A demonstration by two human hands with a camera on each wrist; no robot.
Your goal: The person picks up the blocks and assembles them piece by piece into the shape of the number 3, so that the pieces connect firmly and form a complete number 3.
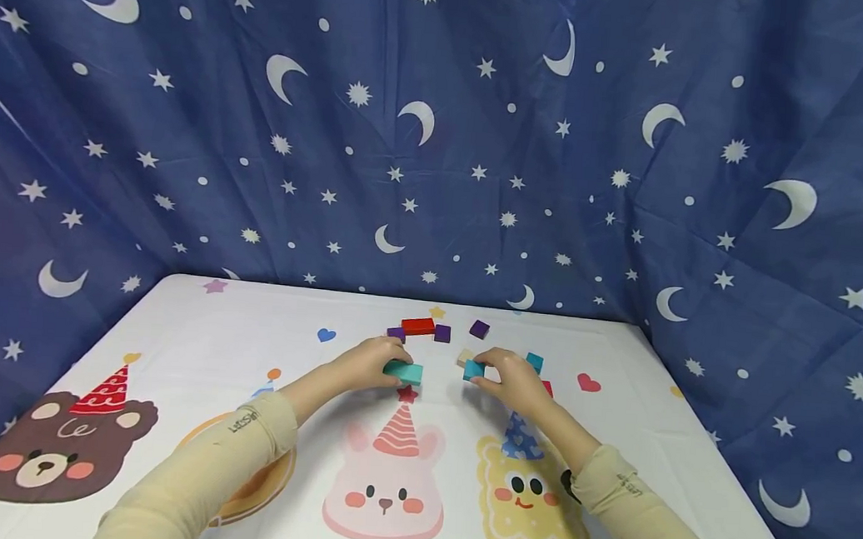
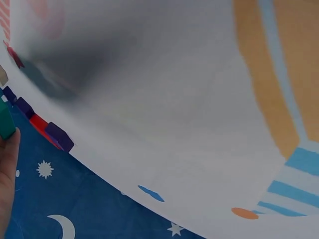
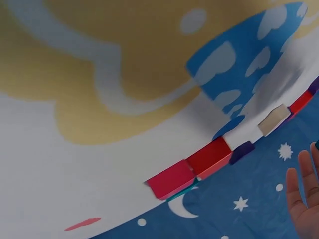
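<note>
In the head view my left hand (image 1: 368, 363) grips a teal rectangular block (image 1: 405, 373) between thumb and fingers. To its right, my right hand (image 1: 510, 375) pinches a smaller blue-teal block (image 1: 474, 370). The two held blocks are apart, with white tablecloth between them. Only the fingertip side of the left hand (image 2: 7, 174) and part of its teal block (image 2: 6, 121) show at the left wrist view's edge. At the right wrist view's edge, the right hand (image 3: 304, 199) appears with a mere sliver of its block.
Behind the hands lie a red block (image 1: 418, 327) and purple blocks (image 1: 443, 334), one of them set apart (image 1: 480, 330). A cream block (image 1: 465, 356) sits beside the right fingertips. Past that hand are a blue-teal block (image 1: 534, 362) and a partly hidden red block (image 1: 548, 388).
</note>
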